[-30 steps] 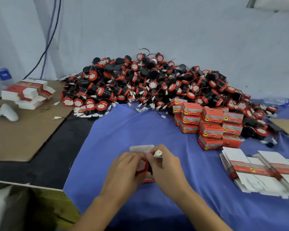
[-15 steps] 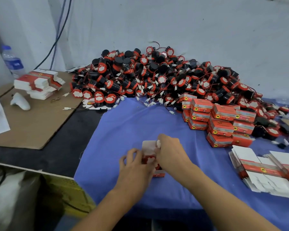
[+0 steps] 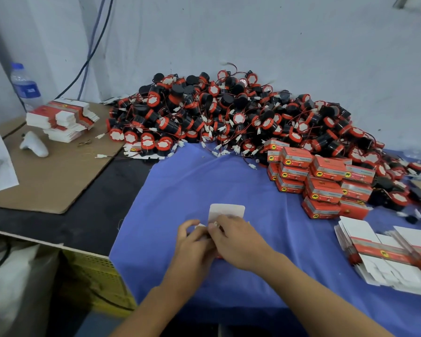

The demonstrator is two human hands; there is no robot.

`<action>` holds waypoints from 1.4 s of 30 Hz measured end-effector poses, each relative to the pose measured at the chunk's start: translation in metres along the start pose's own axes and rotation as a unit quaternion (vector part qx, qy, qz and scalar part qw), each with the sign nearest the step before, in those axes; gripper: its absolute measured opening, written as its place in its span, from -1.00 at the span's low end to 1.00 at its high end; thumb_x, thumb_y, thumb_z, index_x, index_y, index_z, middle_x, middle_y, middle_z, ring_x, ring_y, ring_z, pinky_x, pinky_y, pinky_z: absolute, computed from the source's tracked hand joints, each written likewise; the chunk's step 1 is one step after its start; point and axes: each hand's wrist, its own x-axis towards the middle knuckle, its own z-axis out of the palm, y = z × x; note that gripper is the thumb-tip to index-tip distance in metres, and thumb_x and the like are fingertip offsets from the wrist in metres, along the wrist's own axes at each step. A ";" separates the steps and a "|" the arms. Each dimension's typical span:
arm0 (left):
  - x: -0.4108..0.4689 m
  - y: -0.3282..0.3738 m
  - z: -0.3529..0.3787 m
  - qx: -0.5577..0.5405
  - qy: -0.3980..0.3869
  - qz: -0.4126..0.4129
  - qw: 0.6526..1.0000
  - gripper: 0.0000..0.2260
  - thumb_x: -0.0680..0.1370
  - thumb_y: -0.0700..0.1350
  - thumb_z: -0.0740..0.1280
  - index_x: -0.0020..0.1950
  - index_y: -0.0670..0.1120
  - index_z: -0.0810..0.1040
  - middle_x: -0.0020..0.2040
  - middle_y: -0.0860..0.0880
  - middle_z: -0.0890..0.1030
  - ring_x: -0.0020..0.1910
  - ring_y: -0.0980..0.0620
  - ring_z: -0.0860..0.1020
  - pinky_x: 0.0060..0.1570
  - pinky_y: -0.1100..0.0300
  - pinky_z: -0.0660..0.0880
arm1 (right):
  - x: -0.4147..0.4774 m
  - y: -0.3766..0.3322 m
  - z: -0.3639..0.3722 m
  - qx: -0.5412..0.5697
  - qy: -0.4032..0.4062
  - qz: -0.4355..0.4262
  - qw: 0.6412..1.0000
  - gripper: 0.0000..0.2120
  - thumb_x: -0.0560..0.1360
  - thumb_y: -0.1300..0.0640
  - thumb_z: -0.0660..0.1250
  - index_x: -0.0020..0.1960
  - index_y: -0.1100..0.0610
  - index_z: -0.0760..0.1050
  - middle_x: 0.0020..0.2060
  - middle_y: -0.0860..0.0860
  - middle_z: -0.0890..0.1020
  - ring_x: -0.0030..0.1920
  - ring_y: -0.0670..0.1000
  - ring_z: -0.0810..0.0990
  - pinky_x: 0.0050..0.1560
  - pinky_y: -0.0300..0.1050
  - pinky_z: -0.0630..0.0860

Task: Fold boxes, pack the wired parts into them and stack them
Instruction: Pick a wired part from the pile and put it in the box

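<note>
Head view: left hand [image 3: 192, 242], right hand [image 3: 233, 237] both curled around unclosed box [image 3: 226, 211] on blue cloth [image 3: 180, 186].

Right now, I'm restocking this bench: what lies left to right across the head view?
Water bottle, flat box stack on cardboard, left hand, right hand, stacked red boxes, flat boxes on blue cloth.

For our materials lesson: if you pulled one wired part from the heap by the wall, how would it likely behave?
Its lead would probably snag: wires in the heap of wired parts cross one another, so neighbours may drag along. The bodies look round, drum-shaped, so a freed one could roll on the blue cloth.
</note>
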 end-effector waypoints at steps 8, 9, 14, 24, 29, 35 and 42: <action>-0.009 0.000 0.014 -0.325 0.146 -0.213 0.910 -0.64 0.37 -0.23 0.60 -0.03 0.20 0.66 0.33 0.29 0.45 0.33 0.10 0.52 0.05 0.04 0.62 | -0.001 -0.004 0.005 -0.005 0.082 0.028 0.996 -0.91 0.59 0.11 0.13 -0.04 -0.02 0.39 -0.21 -0.04 0.63 -0.23 0.06 0.54 -0.25 -0.05 0.36; -0.008 0.000 0.014 -0.350 0.142 -0.224 0.898 -0.54 0.36 -0.23 0.62 0.08 0.22 0.61 0.31 0.28 0.50 0.30 0.11 0.55 0.02 0.04 0.64 | -0.001 -0.003 0.004 -0.001 0.086 0.032 0.996 -0.95 0.59 0.09 0.17 -0.04 -0.02 0.36 -0.21 -0.03 0.63 -0.23 0.07 0.53 -0.25 -0.06 0.35; -0.008 -0.005 0.011 -0.337 0.078 -0.221 0.912 -0.29 0.42 -0.20 0.58 0.38 0.36 0.40 0.19 0.24 0.64 0.15 0.21 0.63 0.00 0.29 0.61 | -0.003 -0.003 0.000 0.089 0.057 0.067 0.992 -0.94 0.48 -0.02 0.40 -0.11 -0.04 0.57 -0.25 -0.08 0.68 -0.22 -0.07 0.62 -0.19 -0.09 0.58; -0.008 -0.005 0.009 -0.319 0.072 -0.223 0.918 -0.44 0.44 -0.15 0.57 0.27 0.34 0.47 0.19 0.29 0.62 0.14 0.29 0.61 -0.04 0.35 0.60 | 0.003 0.001 -0.004 0.098 -0.003 0.066 0.993 -0.89 0.49 0.01 0.36 -0.14 -0.16 0.65 -0.19 -0.22 0.69 -0.13 -0.19 0.62 -0.09 -0.19 0.57; -0.008 -0.004 0.011 -0.304 0.062 -0.220 0.925 -0.51 0.48 -0.16 0.53 0.19 0.36 0.51 0.16 0.31 0.62 0.11 0.28 0.62 0.03 0.23 0.64 | 0.003 -0.006 -0.002 0.030 0.019 0.075 0.997 -0.87 0.40 0.03 0.30 -0.15 -0.07 0.62 -0.31 -0.13 0.63 -0.26 -0.11 0.58 -0.16 -0.10 0.58; -0.011 -0.002 0.010 -0.253 0.059 -0.185 0.948 -0.54 0.53 -0.05 0.43 0.34 0.34 0.43 0.22 0.35 0.56 0.22 0.31 0.54 0.12 0.43 0.49 | 0.006 -0.012 0.003 -0.164 -0.041 -0.010 0.986 -0.76 0.57 0.06 0.18 0.08 0.06 0.60 0.15 0.04 0.48 0.16 0.08 0.42 0.03 -0.03 0.31; -0.014 0.009 0.021 -0.098 0.051 -0.125 0.986 -0.72 0.60 0.14 0.24 0.30 0.17 0.47 0.33 0.30 0.39 0.29 0.22 0.44 0.12 0.23 0.53 | -0.030 0.016 0.009 0.097 0.314 -0.082 0.941 -0.85 0.57 0.22 0.30 0.02 0.01 0.58 0.13 -0.19 0.47 0.05 -0.13 0.55 0.03 -0.34 0.48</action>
